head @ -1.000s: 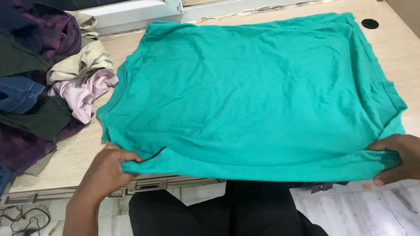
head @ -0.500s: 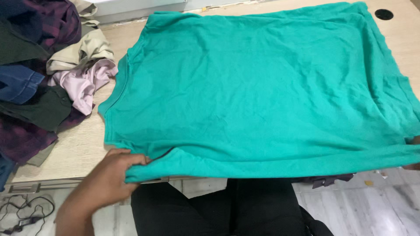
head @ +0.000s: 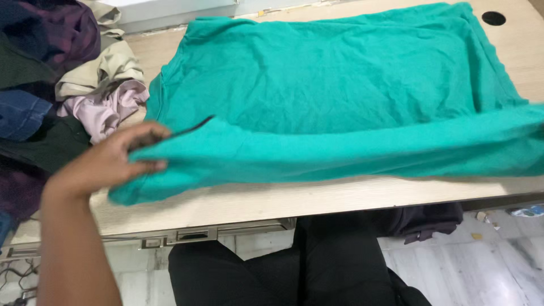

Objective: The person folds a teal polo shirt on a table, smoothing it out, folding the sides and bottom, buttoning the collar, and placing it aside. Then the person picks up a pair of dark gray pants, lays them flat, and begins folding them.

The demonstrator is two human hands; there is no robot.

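on the table, the left hand grips the teal shirt, its near edge lifted, first fold unfinished; right hand unseen.

A green shirt is spread over a pale wooden table. Its near edge is lifted off the tabletop and folded toward the far side, gripped at the left corner by the left hand, thumb on top. The right hand is not seen; the fold runs out of view at the right, probably held there. A pile of clothes is heaped just left of the shirt. A round hole is cut in the far right corner.
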